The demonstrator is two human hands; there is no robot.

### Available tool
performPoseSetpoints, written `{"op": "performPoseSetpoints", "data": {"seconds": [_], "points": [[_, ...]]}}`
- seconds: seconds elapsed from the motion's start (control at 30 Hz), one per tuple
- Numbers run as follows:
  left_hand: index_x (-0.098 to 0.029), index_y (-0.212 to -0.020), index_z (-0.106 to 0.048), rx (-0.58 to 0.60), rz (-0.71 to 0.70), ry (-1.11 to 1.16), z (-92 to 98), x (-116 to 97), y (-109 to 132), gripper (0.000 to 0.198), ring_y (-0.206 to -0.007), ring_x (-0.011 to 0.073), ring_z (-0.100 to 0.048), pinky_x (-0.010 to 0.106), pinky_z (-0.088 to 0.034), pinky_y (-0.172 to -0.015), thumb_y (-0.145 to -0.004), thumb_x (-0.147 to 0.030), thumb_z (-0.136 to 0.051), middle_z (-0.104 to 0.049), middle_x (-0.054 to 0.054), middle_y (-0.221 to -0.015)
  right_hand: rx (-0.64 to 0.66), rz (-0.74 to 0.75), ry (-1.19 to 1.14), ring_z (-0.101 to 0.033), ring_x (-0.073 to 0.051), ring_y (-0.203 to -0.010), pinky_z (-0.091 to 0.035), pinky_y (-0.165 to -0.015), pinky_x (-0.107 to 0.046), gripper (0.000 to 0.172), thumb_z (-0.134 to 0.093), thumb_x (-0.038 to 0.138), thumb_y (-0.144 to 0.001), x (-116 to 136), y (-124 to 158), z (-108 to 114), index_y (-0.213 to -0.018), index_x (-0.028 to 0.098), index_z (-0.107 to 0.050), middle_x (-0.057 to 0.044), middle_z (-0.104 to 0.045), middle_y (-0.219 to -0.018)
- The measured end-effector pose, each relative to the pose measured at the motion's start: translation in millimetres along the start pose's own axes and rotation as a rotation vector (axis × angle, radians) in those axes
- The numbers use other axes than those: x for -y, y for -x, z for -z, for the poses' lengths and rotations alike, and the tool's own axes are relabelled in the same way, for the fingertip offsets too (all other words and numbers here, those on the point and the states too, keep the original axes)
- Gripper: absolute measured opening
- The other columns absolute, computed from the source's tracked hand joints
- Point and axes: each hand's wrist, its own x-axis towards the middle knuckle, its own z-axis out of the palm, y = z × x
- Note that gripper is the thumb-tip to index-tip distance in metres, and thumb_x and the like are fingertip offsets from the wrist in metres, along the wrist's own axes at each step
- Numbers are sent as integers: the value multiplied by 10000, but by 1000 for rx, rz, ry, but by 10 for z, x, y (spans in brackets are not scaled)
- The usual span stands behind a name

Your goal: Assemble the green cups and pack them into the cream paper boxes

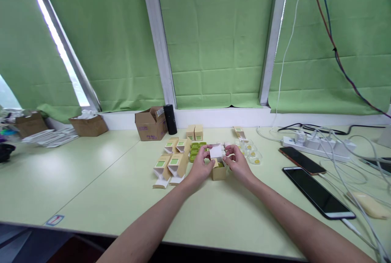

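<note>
A small tan cardboard box (pixel 219 174) stands upright on the table between my hands, its top open and something green showing inside. My left hand (pixel 200 168) is closed on the box's left side, by the raised white flap (pixel 215 151). On the other side, the bent fingers of my right hand (pixel 238 162) grip the box's upper right edge. Several green moulded pieces (pixel 193 153) lie just behind my left hand. Clear plastic domes with yellow bits (pixel 255 157) sit beyond my right hand. To the left are several open tan boxes (pixel 175 165) with green labels.
Two closed tan boxes (pixel 194 132) and another open one (pixel 240 133) stand farther back. A brown carton (pixel 151 124) and a black cylinder (pixel 170 119) are by the wall. Phones (pixel 317 191), loose cables and a white power strip (pixel 317 147) occupy the right side.
</note>
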Motion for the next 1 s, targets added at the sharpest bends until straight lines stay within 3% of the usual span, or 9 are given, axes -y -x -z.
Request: {"op": "performPoseSetpoints", "data": {"seconds": [0.3, 0.57, 0.8, 0.87, 1.0], "points": [[-208, -1283, -477, 2, -8, -27, 2, -21, -1, 490, -1020, 218, -646, 334, -462, -914, -834, -188, -674, -726, 86, -1091, 43, -18, 44, -589, -170, -676, -490, -647, -335, 441, -656, 445, -770, -31, 40, -47, -1141, 241, -535, 4, -559, -953], [-214, -1282, -480, -3, -12, -48, -11, -34, 9, 474, -1026, 215, -647, 335, -463, -919, -848, -163, -665, -727, 77, -1077, 76, -67, 4, -532, -143, -624, -415, -579, -295, 488, -668, 454, -719, -71, 11, -58, -1135, 245, -522, 23, -529, -935], [-254, -1303, -378, -48, 10, -56, -9, -33, 35, 543, -1008, 209, -631, 330, -475, -888, -856, -194, -681, -697, 39, -1040, 77, -78, 11, -531, -136, -632, -412, -585, -292, 492, -673, 458, -709, -77, 0, -56, -1130, 242, -537, 24, -528, -944], [-245, -1272, -451, -40, -18, -96, -3, -37, 33, 466, -1040, 216, -623, 339, -478, -915, -863, -198, -668, -691, 50, -1067, 71, -69, 22, -534, -139, -630, -422, -599, -299, 474, -671, 450, -715, -73, -1, -54, -1120, 242, -540, 25, -532, -932], [-206, -1023, -611, -31, -113, -207, 5, -55, 21, 164, -1018, 217, -615, 347, -474, -949, -863, -195, -645, -687, 55, -1041, 63, -36, 54, -555, -157, -661, -457, -632, -319, 420, -650, 405, -736, -57, 8, -52, -1111, 237, -563, 11, -541, -937]]}}
